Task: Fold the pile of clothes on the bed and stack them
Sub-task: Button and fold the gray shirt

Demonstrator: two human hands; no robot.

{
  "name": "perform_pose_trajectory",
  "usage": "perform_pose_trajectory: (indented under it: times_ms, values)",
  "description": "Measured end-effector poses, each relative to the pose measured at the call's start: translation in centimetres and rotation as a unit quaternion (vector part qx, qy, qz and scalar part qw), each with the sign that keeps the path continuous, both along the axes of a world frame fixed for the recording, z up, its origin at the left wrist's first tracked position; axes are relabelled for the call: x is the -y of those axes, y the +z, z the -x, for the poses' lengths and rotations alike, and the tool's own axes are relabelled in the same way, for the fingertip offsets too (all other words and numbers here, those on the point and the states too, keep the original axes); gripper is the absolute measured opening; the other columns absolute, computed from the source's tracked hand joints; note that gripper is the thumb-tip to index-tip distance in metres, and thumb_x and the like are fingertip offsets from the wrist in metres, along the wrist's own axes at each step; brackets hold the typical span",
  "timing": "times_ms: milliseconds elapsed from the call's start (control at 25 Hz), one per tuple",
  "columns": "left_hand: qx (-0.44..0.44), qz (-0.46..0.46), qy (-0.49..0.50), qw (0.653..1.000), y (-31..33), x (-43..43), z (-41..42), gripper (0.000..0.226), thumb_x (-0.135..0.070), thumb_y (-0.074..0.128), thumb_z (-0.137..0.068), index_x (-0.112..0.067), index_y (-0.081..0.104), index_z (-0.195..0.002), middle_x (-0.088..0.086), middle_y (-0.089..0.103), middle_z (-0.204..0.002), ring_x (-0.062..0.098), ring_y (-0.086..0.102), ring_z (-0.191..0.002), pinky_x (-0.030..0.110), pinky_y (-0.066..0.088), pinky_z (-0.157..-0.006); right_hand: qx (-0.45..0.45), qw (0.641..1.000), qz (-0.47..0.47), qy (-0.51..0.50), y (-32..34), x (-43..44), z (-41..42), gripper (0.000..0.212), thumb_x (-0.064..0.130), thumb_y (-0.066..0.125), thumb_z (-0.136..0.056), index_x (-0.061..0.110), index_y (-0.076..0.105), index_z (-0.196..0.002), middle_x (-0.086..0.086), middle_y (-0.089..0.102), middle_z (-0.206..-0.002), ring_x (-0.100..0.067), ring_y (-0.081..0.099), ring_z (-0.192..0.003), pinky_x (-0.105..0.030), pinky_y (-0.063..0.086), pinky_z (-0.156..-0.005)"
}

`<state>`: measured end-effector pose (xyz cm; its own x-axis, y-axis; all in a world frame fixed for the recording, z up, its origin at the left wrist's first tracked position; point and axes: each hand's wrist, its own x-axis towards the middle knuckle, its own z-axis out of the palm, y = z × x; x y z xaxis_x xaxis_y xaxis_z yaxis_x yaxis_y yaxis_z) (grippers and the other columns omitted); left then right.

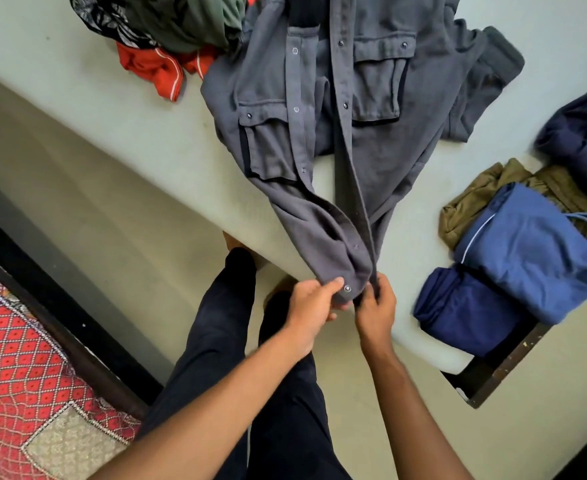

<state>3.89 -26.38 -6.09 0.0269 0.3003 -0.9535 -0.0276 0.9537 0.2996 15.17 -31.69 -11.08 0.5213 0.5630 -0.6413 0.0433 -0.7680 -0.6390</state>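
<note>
Grey snap-button shirt with flap pockets (354, 109) lying front-up on the pale green bed (94, 109); left hand (314, 303) and right hand (375, 306) each pinch its hem at the mattress edge. Unfolded clothes pile (181, 26) behind; folded blue garments (527, 251) right.

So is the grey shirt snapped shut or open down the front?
Open. The grey shirt has its front edges apart, snaps undone; left hand and right hand pinch the hem ends.
</note>
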Motion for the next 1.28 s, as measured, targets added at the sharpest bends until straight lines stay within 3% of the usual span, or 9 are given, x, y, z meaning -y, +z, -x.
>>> perform_pose_trajectory:
  times_ms: [160,360,520,640,720,920,1000,1080,1280]
  values:
    - [-0.152,-0.134,-0.312,0.928,-1.3,-6.1,0.4,0.067,-0.071,0.037,-0.093,-0.02,0.07,-0.066,0.0,0.073,-0.077,0.025,0.067,-0.081,0.037,0.051,-0.078,0.051,0.987,-0.025,-0.153,0.3,-3.1,-3.9,0.023,0.008,0.049,-0.098,0.021,0.067,-0.101,-0.003,0.069,-0.094,-0.019,0.063,-0.091,-0.02,0.054,-0.08]
    - [-0.272,-0.448,-0.496,0.693,-5.3,-10.7,4.5,0.032,-0.046,0.066,-0.084,-0.022,0.066,-0.106,0.0,0.062,-0.1,0.026,0.057,-0.094,0.04,0.052,-0.077,0.057,0.966,-0.071,-0.241,0.8,-6.1,-6.5,0.022,0.008,0.053,-0.101,0.011,0.071,-0.112,0.009,0.071,-0.094,-0.002,0.065,-0.086,-0.016,0.053,-0.081]
    - [-0.242,-0.406,-0.711,0.521,-9.2,-11.0,3.0,0.064,-0.048,0.064,-0.086,-0.028,0.044,-0.144,0.003,0.047,-0.133,0.029,0.047,-0.119,0.046,0.044,-0.095,0.037,0.984,-0.06,-0.162,-0.3,-5.7,-5.0,0.016,0.014,0.066,-0.098,0.006,0.073,-0.109,0.002,0.071,-0.091,0.003,0.063,-0.077,-0.023,0.053,-0.079]
    - [-0.272,-0.416,-0.73,0.468,-10.9,-11.4,1.7,0.046,-0.032,0.061,-0.09,-0.025,0.051,-0.134,0.006,0.051,-0.129,0.031,0.05,-0.112,0.047,0.041,-0.086,0.023,0.992,-0.05,-0.113,-1.3,-5.4,-3.3,0.018,0.013,0.07,-0.096,0.008,0.075,-0.112,-0.001,0.074,-0.097,0.007,0.065,-0.075,-0.01,0.05,-0.068]
    - [-0.24,-0.48,-0.696,0.477,-11.5,-12.5,1.9,0.026,-0.02,0.057,-0.091,-0.02,0.06,-0.117,0.007,0.061,-0.111,0.032,0.055,-0.096,0.043,0.043,-0.074,0.011,0.993,-0.046,-0.112,-1.8,-5.6,-2.8,0.022,0.016,0.07,-0.096,0.01,0.075,-0.116,0.001,0.075,-0.102,0.001,0.068,-0.088,-0.009,0.051,-0.073]
    - [-0.01,-0.294,-0.463,0.836,-7.7,-18.0,3.2,0.021,-0.027,0.057,-0.085,-0.014,0.049,-0.07,0.002,0.046,-0.07,0.016,0.043,-0.07,0.032,0.032,-0.066,-0.005,0.986,-0.05,-0.16,-2.6,-6.6,-3.8,0.028,0.018,0.07,-0.096,0.007,0.074,-0.122,-0.003,0.076,-0.111,-0.012,0.069,-0.104,-0.026,0.055,-0.095]
    - [-0.004,-0.276,-0.392,0.878,-6.5,-19.9,4.3,0.022,-0.029,0.057,-0.078,-0.017,0.047,-0.063,0.002,0.041,-0.065,0.015,0.037,-0.065,0.034,0.027,-0.064,-0.008,0.986,-0.059,-0.156,-2.2,-7.3,-4.4,0.028,0.018,0.07,-0.096,0.007,0.074,-0.121,-0.003,0.076,-0.11,-0.013,0.069,-0.103,-0.021,0.056,-0.091]
    - [-0.063,-0.301,-0.461,0.832,-6.8,-20.8,5.4,0.029,-0.032,0.059,-0.088,-0.018,0.047,-0.065,-0.002,0.046,-0.064,0.019,0.045,-0.067,0.036,0.034,-0.066,-0.017,0.989,-0.061,-0.134,-1.9,-8.2,-4.8,0.028,0.019,0.07,-0.096,0.008,0.074,-0.121,-0.003,0.076,-0.11,-0.013,0.069,-0.102,-0.014,0.055,-0.084]
    - [-0.141,-0.398,-0.669,0.611,-8.8,-18.1,4.6,0.015,-0.037,0.057,-0.095,-0.022,0.056,-0.09,0.0,0.06,-0.091,0.028,0.06,-0.094,0.038,0.047,-0.075,-0.05,0.996,-0.029,-0.069,-2.6,-9.4,-3.9,0.026,0.023,0.073,-0.094,0.014,0.077,-0.118,0.002,0.076,-0.11,-0.014,0.07,-0.106,-0.028,0.056,-0.093]
